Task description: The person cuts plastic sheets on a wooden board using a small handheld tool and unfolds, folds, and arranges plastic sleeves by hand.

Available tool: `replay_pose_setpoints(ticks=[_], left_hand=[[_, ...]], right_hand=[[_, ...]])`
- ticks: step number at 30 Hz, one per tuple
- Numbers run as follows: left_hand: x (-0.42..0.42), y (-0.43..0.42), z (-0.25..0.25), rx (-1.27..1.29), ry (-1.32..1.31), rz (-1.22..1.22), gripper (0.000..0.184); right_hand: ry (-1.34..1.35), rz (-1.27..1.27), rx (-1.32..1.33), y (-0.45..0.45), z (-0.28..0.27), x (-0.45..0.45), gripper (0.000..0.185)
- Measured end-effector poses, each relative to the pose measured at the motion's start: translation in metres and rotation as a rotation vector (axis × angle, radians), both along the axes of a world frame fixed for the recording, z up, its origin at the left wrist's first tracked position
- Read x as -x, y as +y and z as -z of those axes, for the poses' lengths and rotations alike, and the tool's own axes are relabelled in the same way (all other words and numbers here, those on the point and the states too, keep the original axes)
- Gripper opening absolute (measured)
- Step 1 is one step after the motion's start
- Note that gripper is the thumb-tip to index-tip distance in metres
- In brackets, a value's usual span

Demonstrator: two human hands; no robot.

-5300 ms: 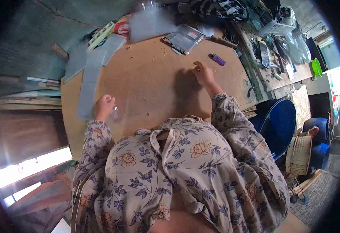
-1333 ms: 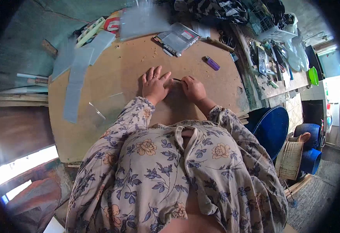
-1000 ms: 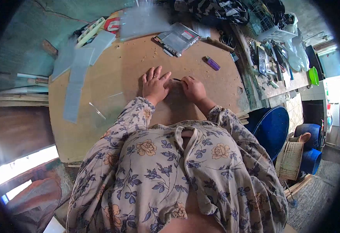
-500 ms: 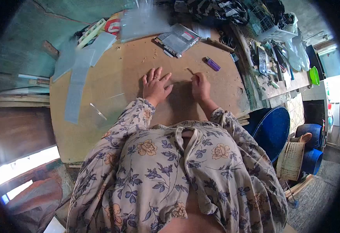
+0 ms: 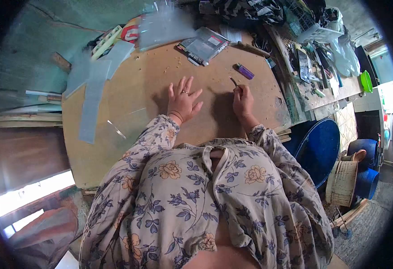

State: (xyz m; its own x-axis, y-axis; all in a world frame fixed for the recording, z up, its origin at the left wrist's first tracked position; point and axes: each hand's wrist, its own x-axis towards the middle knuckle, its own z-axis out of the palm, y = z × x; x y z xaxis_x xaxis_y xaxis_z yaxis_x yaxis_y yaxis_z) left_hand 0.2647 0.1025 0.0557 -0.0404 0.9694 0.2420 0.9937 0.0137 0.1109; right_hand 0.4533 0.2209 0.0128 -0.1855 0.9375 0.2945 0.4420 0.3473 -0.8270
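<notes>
My left hand [image 5: 185,99], with a ring on one finger, hovers over the brown tabletop [image 5: 147,89]. Its fingers are spread and hold nothing, and its shadow falls on the board beside it. My right hand [image 5: 243,102] is closed around a thin dark stick [image 5: 233,81] whose pale tip points up and left; the rest is hidden in the fingers. Just beyond that tip lies a purple lighter [image 5: 244,71]. Farther back is a flat clear plastic packet [image 5: 205,46] with dark printed edges.
Clear plastic strips [image 5: 91,107] lie on the left, with clear sheets [image 5: 165,29] at the back. Small crumbs dot the board. On the right, a cluttered side bench [image 5: 331,85] holds tools and a green bowl [image 5: 366,82]; a blue barrel [image 5: 317,148] stands below.
My right hand has moved right and lifted off the board with the stick, showing more of it. My left hand has risen slightly and shifted, fingers still spread.
</notes>
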Motion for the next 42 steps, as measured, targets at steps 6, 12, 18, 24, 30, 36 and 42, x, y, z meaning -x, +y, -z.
replay_pose_setpoints(ticks=[6,12,18,24,30,36,42], left_hand=[[0.000,0.004,0.005,0.051,-0.051,-0.008,0.037],[0.006,-0.033,0.001,-0.065,-0.059,-0.016,0.055],[0.046,-0.117,-0.018,0.133,-0.073,-0.388,0.059],[0.117,-0.204,-0.012,0.237,0.063,-0.671,0.061],[0.122,-0.246,-0.011,0.239,-0.036,-0.599,0.056],[0.109,-0.245,-0.028,0.203,0.067,-0.563,0.054],[0.095,-0.157,-0.025,0.073,-0.481,-0.144,0.057]], right_hand=[[-0.056,0.004,-0.028,-0.002,-0.006,0.001,0.014],[-0.022,0.000,0.056,0.003,0.001,-0.001,0.016],[-0.068,0.041,0.087,0.005,0.006,-0.005,0.017],[-0.110,0.068,-0.179,-0.011,0.017,-0.017,0.014],[-0.129,0.177,-0.016,-0.012,0.030,-0.037,0.019],[-0.250,0.244,-0.084,-0.026,0.018,-0.042,0.016],[-0.254,0.305,-0.079,-0.035,0.009,-0.033,0.017]])
